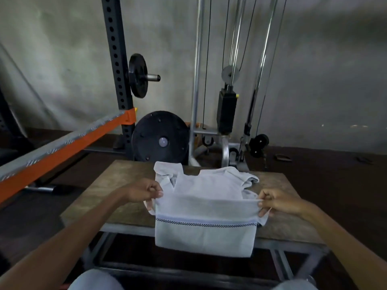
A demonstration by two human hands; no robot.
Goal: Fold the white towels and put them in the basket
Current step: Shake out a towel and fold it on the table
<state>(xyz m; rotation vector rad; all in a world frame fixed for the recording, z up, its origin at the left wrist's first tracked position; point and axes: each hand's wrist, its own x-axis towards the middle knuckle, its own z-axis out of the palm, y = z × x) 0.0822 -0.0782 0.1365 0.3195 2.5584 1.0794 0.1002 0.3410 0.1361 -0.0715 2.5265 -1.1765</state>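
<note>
Pinching the top corners of a white towel [206, 233], the left hand [144, 192] and right hand [276, 203] hold it stretched flat between them. Each grip is pressed together on the cloth with the fingers curled. The towel hangs in front of the near edge of the wooden counter [117, 185], and its lower part drops below that edge. A thin dark checked stripe runs across it. It looks doubled over along the top, though the blur makes that hard to confirm. Behind it, on the counter, lies a heap of white cloth [209, 181] — rumpled, with one corner sticking up at the left. Past the counter are a large black weight plate [160, 139] standing on the floor, an orange rail [62, 149] slanting in from the left, and a cable machine [227, 109] against the grey wall.
</note>
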